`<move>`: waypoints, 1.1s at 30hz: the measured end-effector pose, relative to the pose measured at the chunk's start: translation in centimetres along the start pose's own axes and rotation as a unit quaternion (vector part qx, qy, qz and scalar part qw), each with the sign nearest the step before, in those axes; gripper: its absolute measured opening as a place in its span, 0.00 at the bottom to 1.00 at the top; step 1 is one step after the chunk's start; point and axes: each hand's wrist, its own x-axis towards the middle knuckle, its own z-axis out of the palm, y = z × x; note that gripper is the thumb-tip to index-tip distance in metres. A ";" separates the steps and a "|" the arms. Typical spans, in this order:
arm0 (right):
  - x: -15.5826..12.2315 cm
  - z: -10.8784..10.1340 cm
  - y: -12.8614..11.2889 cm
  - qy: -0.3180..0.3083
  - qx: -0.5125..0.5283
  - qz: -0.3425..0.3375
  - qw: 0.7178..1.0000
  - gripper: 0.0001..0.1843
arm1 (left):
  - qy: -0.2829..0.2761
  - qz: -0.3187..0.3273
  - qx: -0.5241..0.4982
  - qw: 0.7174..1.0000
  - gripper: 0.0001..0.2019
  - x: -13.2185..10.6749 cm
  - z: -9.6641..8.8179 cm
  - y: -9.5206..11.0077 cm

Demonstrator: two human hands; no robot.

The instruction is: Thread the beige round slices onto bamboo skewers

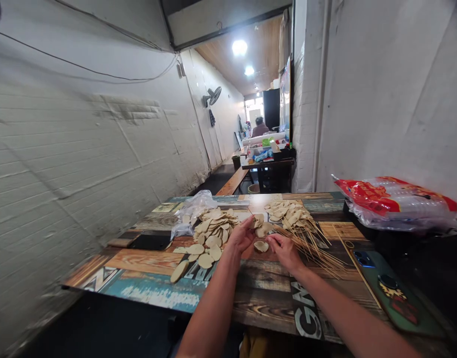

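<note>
My left hand point(243, 236) is closed around a few thin, pale, folded slices point(263, 228) above the middle of the table. A thin tip pokes up by its fingers. My right hand point(286, 252) pinches the end of a bamboo skewer just right of these slices; most of that skewer is hidden. One loose slice point(261, 246) lies on the table below, between the hands. To the left spreads a heap of flat oval slices point(215, 228). Beyond my right hand, many bamboo skewers point(314, 248) lie fanned out, partly over a pile of skewered slices point(290, 213).
A clear plastic bag point(196, 206) and a dark flat object point(150, 242) lie at the left. On the right are a phone point(396, 291) and a red-and-clear package point(396, 196). Behind the wooden table point(265, 293) stand a bench point(232, 182), a cluttered table and a seated person point(260, 128).
</note>
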 end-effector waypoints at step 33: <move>0.2 -0.2 1.9 -0.042 -0.012 -0.029 0.999 0.20 | 0.069 0.126 -0.053 0.988 0.17 1.1 -1.8 0.4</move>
